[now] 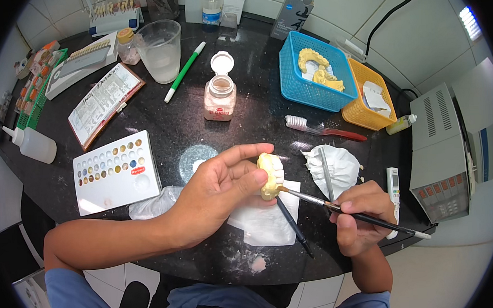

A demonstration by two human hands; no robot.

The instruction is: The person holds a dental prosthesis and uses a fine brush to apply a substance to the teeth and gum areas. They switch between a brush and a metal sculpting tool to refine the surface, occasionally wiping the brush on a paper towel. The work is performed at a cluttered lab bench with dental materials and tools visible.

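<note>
Between the thumb and fingers of my left hand (220, 181) is a yellow dental cast (267, 181) with white teeth along its right side. My right hand (365, 214) is closed around a thin paintbrush (369, 220) with a dark handle. Its brown bristle tip touches, or nearly touches, the cast just below the teeth. Under the cast lies a white tissue (265, 226). A dark pen-like tool (294, 227) rests partly on that tissue. Beyond my right hand, a metal instrument (326, 174) lies on a crumpled white cloth (340, 168).
An open jar of pink powder (220, 99) stands mid-counter, near a green marker (185, 72) and a clear cup (160, 52). A white palette (116, 187) sits left. Blue basket (334, 104) with casts, yellow basket (363, 118), red toothbrush (335, 131) and a machine (438, 148) are right.
</note>
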